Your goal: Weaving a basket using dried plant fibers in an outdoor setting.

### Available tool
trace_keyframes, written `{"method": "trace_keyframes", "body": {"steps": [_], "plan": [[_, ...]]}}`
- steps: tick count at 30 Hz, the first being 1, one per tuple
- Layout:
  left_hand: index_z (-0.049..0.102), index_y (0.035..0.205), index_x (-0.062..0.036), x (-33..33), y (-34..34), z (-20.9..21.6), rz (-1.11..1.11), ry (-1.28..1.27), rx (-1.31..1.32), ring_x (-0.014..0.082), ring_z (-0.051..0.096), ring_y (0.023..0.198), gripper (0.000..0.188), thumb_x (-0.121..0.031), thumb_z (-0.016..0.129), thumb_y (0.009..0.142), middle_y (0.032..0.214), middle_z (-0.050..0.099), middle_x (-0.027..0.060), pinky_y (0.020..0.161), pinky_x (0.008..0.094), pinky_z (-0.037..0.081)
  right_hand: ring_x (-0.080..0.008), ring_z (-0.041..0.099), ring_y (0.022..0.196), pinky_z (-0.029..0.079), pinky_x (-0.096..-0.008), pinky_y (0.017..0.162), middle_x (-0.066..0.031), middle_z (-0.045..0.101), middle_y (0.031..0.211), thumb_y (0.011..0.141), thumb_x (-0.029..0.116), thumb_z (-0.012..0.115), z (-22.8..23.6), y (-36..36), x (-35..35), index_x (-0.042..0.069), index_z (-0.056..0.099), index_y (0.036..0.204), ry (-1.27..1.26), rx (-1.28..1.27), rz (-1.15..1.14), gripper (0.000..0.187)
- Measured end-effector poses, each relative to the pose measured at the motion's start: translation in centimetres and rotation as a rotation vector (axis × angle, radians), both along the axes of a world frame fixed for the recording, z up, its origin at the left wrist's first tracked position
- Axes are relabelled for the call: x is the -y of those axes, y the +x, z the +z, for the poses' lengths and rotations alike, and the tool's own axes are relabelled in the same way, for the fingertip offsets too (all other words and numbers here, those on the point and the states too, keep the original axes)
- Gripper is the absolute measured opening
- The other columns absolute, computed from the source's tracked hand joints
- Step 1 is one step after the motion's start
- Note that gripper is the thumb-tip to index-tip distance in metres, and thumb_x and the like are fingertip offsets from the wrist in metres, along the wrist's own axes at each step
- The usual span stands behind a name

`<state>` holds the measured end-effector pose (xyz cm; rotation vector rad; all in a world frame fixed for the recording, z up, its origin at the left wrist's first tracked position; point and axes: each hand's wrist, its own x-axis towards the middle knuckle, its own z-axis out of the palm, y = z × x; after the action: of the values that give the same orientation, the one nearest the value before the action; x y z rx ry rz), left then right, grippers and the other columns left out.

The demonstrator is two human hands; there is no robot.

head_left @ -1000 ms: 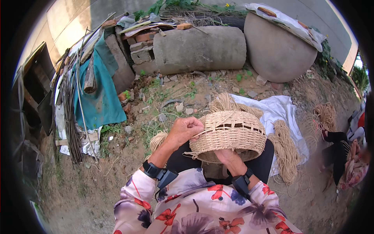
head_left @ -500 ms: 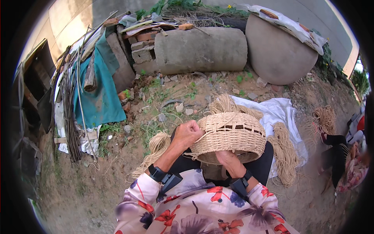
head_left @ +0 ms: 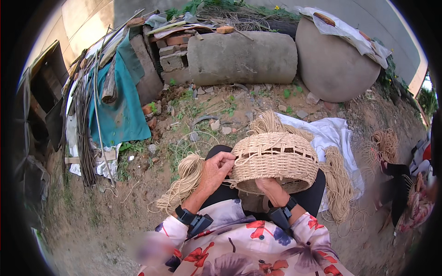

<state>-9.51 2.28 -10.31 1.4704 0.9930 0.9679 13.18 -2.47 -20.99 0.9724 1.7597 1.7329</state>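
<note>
A round woven basket [head_left: 276,167] of pale twisted cord rests across my knees, tilted so its opening faces me. A band of open gaps runs round its wall above the dense weave. At its left side my left hand [head_left: 215,173] is closed, thumb and fingertips pinched against the basket's edge. Any strand between those fingertips is too small to make out. A short loose cord end juts from the basket's lower left, beside that hand. My right hand [head_left: 270,187] reaches into the opening from below; the wall hides its fingers.
Cord bundles lie left of my knees [head_left: 186,177], beyond the basket [head_left: 267,123] and right of it [head_left: 338,184], near a white sheet [head_left: 329,131]. A concrete cylinder [head_left: 241,57] and teal cloth [head_left: 122,96] lie farther off. At right sits another person [head_left: 414,202] beside more cord.
My left hand has turned and loosened from a tight fist to a pinch, moving slightly down at the basket's left edge. Basket and right hand stay nearly in place.
</note>
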Motion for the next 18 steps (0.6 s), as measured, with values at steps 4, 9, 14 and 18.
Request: {"method": "trace_keyframes", "body": {"steps": [4,9,14,18], "plan": [[0.066,0.106,0.0000,0.3,0.8,-0.9,0.049,-0.018,0.069,0.0075,0.061,0.070,0.016,-0.011,0.063,0.094,0.080,0.064,0.0019,0.063,0.0242,0.054,-0.0193,0.056,0.111,0.046,-0.0392,0.101,-0.0052,0.059,0.121,0.099,0.024,0.060,-1.5,0.7,-0.8,0.006,0.054,0.123,-0.326,-0.509,0.126,0.031],[0.067,0.102,0.0002,0.4,1.0,-0.8,0.087,-0.051,0.102,0.0072,0.060,0.066,0.015,-0.012,0.065,0.093,0.077,0.064,0.0020,0.060,0.0236,0.053,-0.0194,0.057,0.108,0.048,-0.0388,0.099,-0.0054,0.060,0.118,0.099,0.027,0.060,-1.0,-1.3,-2.2,0.006,0.055,0.120,0.831,1.728,-0.448,0.031],[0.065,0.102,0.0004,-0.1,0.8,0.6,0.043,-0.095,0.051,0.0071,0.060,0.068,0.016,-0.013,0.065,0.093,0.081,0.064,0.0013,0.061,0.0228,0.053,-0.0194,0.059,0.105,0.050,-0.0384,0.097,-0.0056,0.061,0.114,0.098,0.031,0.060,-0.1,-6.2,-2.8,0.006,0.056,0.117,0.715,2.144,-0.578,0.031],[0.066,0.099,0.0000,-0.8,0.7,2.4,-0.050,-0.085,-0.057,0.0067,0.060,0.067,0.016,-0.013,0.067,0.091,0.080,0.064,0.0012,0.061,0.0225,0.053,-0.0193,0.059,0.105,0.051,-0.0384,0.097,-0.0055,0.061,0.114,0.097,0.034,0.061,0.8,-7.3,-2.3,0.007,0.056,0.117,0.553,2.109,-0.577,0.034]]}}
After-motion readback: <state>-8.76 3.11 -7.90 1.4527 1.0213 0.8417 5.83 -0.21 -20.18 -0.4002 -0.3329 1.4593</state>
